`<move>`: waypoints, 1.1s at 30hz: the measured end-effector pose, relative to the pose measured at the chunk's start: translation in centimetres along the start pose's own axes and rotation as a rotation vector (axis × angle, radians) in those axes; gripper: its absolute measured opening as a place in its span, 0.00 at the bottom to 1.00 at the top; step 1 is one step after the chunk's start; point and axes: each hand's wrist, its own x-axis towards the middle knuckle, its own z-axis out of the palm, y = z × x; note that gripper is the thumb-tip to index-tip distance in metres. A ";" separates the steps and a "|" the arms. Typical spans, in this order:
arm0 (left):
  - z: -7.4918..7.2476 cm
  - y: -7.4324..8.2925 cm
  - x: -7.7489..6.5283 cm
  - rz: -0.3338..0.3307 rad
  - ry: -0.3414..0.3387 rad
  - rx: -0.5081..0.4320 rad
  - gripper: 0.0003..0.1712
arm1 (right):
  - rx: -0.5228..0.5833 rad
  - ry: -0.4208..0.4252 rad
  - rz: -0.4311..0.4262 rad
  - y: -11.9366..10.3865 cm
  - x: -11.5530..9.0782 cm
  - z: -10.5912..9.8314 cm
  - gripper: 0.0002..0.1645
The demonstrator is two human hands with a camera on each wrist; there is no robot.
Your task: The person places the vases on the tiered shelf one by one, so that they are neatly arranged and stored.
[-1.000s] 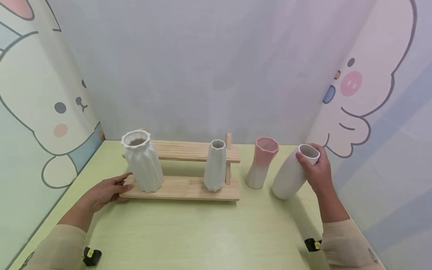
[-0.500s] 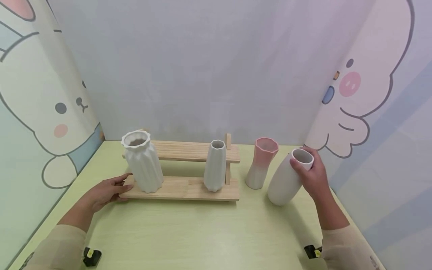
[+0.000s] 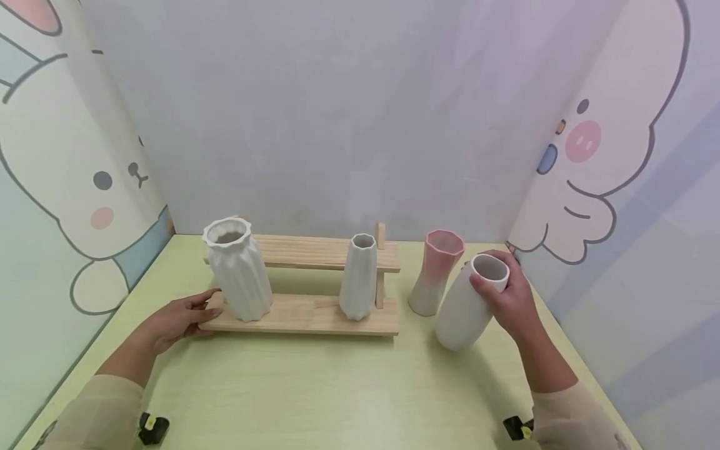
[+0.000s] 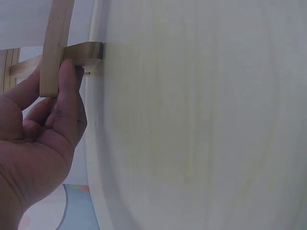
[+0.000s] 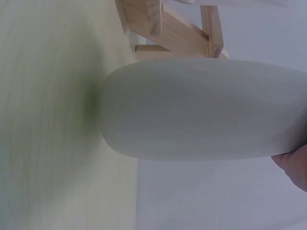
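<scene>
Head view: right hand [image 3: 513, 300] grips smooth, rounded vase [image 3: 464, 312]; left hand [image 3: 173, 321] pinches grained wooden shelf [image 3: 304, 314].

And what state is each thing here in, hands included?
Smooth white vase: held near its open top; whether its base touches the table is unclear.
Pink-and-white vase: upright on the table.
Ruffled white vase: upright on the lower shelf.
Slim white vase: upright on the lower shelf.
Wooden rack: upright, held at its left end.
Left hand: gripping the rack.
Right hand: gripping the smooth vase.
</scene>
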 end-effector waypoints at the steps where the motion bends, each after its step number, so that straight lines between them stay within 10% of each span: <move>1: 0.0 0.0 0.0 0.005 -0.005 0.005 0.49 | 0.002 -0.007 -0.004 -0.1 -0.1 0.1 0.29; 33: 0.1 -0.1 0.1 0.003 0.000 -0.020 0.51 | 0.299 -0.344 -0.322 -5.7 -3.2 4.4 0.26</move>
